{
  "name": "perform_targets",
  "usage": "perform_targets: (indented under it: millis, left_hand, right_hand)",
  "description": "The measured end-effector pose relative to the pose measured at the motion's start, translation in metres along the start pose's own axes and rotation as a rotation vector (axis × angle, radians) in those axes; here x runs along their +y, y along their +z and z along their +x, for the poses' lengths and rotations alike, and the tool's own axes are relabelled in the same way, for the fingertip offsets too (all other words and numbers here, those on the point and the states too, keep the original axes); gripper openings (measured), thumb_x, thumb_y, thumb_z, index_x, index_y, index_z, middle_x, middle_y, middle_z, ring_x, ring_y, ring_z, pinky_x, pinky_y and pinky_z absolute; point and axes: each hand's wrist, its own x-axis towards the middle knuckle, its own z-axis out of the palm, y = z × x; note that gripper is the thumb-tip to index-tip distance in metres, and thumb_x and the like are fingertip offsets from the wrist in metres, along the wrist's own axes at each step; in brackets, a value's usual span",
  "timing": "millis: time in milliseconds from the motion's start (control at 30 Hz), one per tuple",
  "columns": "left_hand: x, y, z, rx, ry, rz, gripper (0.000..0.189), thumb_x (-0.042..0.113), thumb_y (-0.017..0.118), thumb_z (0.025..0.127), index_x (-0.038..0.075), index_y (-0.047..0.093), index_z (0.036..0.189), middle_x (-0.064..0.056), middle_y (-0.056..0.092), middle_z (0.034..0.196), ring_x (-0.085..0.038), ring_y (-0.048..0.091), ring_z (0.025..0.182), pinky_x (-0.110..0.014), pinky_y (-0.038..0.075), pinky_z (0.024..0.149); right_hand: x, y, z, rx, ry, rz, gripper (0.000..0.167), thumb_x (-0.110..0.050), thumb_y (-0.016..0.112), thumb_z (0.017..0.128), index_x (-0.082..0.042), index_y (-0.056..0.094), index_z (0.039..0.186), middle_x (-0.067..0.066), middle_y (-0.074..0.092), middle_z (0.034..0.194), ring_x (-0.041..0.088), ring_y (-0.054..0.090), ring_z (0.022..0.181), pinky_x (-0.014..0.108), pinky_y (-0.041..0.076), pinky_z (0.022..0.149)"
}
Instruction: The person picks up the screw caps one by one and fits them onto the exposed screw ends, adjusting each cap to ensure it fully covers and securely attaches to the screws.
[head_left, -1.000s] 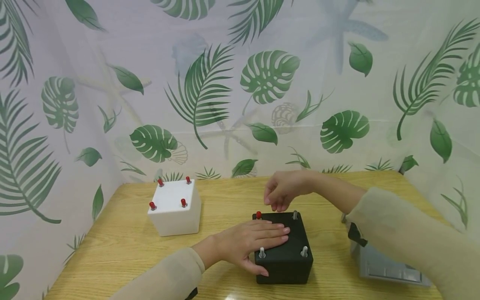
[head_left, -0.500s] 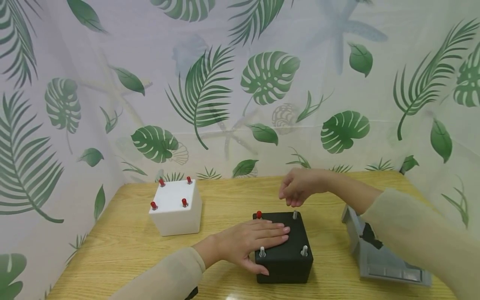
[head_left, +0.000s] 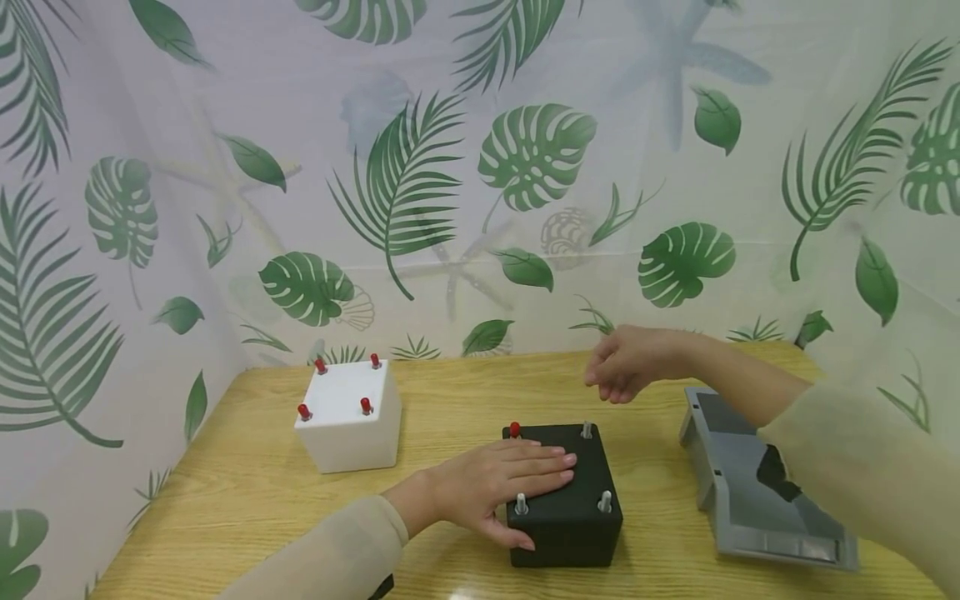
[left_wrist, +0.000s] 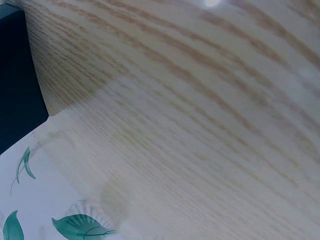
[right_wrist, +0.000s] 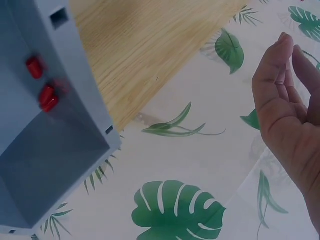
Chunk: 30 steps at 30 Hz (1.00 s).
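Note:
My left hand (head_left: 498, 487) rests with straight fingers across the top of a black block (head_left: 566, 542), its thumb down along the near side. Bare metal posts (head_left: 605, 502) rise from three of the block's corners. A red cap (head_left: 514, 429) covers the post at the far left corner. Off to the right, my right hand (head_left: 637, 362) hangs in the air with loosely curled fingers and holds nothing. It is nearest to a grey bin (head_left: 786, 542), where the right wrist view shows a few red caps (right_wrist: 35, 67) lying loose.
A white block (head_left: 352, 446) with red caps on its corner posts stands at the back left of the wooden table (head_left: 247, 483). A leaf-patterned cloth (head_left: 450, 200) hangs behind the table and at its sides. In the left wrist view, the black block's dark side (left_wrist: 20, 80) shows at the edge.
My right hand has moved right and slightly up, away from above the black block towards the grey bin. More of the bin shows now. The left hand has stayed in place.

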Motion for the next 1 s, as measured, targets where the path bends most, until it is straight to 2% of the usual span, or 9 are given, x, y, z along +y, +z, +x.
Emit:
perform_targets:
  millis: [233,733,1000]
  left_hand:
    - [-0.002,0.003,0.000,0.026,0.006,0.004,0.087,0.052,0.072,0.076,-0.002,0.043,0.138,-0.015,0.042,0.146,-0.020,0.032,0.139,-0.029,0.022,0.115]
    - [0.001,0.003,-0.001,0.009,0.001,-0.008,0.087,0.049,0.073,0.076,-0.002,0.042,0.139,-0.015,0.041,0.146,-0.021,0.031,0.140,-0.029,0.021,0.115]
    - [0.001,0.000,0.001,0.015,0.002,0.016,0.085,0.048,0.073,0.076,-0.003,0.043,0.138,-0.016,0.041,0.146,-0.022,0.032,0.139,-0.029,0.020,0.116]
  right_hand:
    - [0.015,-0.009,-0.009,0.030,0.036,0.062,0.015,-0.009,0.059,0.090,0.002,0.064,0.099,0.004,0.065,0.074,0.012,0.062,0.067,0.026,0.054,0.066]
    - [0.044,-0.020,-0.038,0.083,0.075,0.081,0.019,-0.010,0.055,0.093,0.004,0.062,0.104,0.004,0.065,0.079,0.012,0.061,0.070,0.026,0.054,0.066]
    - [0.057,-0.027,-0.052,0.155,0.099,0.105,0.025,-0.019,0.062,0.091,0.003,0.062,0.103,0.004,0.066,0.081,0.012,0.063,0.074,0.029,0.055,0.071]
